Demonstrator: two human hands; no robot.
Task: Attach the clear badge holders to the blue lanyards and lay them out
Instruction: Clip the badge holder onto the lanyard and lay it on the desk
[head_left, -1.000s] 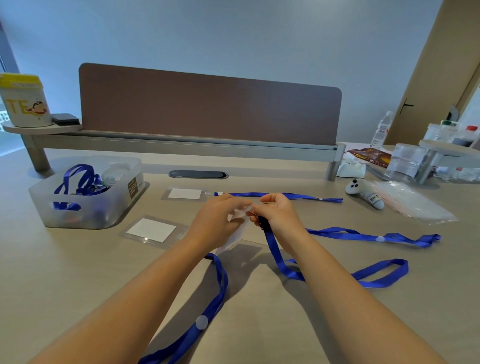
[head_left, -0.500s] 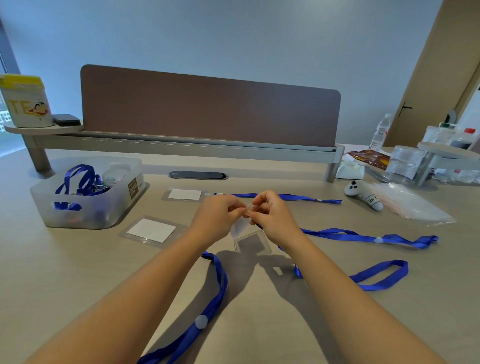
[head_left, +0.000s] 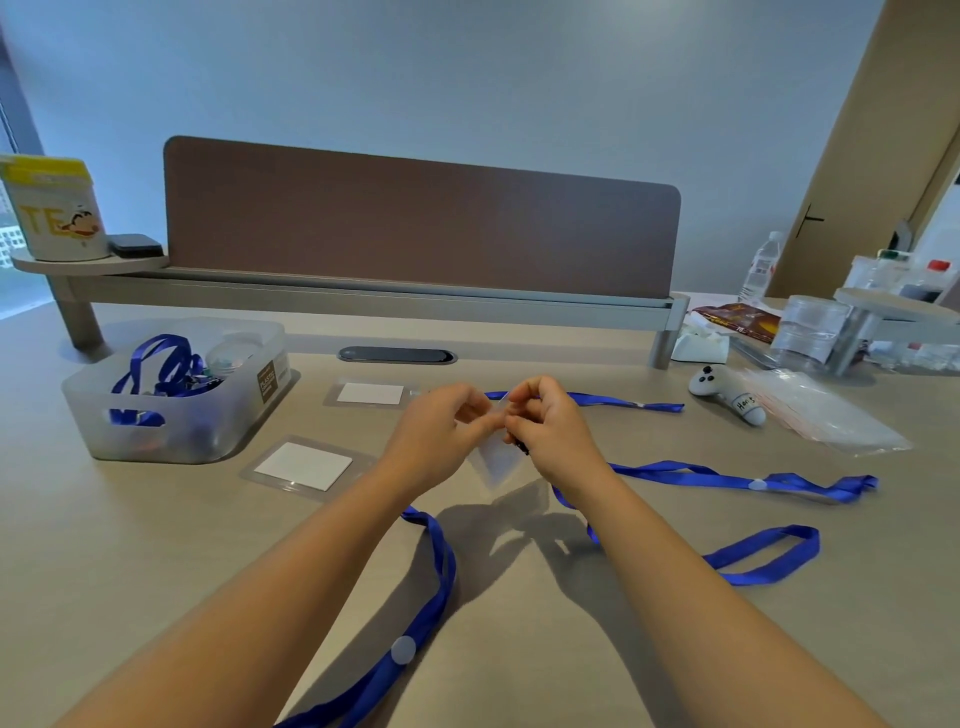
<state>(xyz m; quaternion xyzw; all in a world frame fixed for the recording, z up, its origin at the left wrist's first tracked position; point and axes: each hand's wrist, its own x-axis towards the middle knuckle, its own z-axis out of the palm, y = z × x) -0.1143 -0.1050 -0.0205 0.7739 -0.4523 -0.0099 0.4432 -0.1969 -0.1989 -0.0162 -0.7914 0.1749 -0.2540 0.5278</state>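
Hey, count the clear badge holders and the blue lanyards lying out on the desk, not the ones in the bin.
Clear badge holders: 3, the last held in both hands
Blue lanyards: 3
Total: 6

Soft daylight from the left, faint forearm shadows, wide-angle bowing at edges.

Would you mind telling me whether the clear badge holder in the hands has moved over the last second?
Yes. The clear badge holder has lifted off the desk, rising toward the brown divider, and now hangs tilted between the hands.
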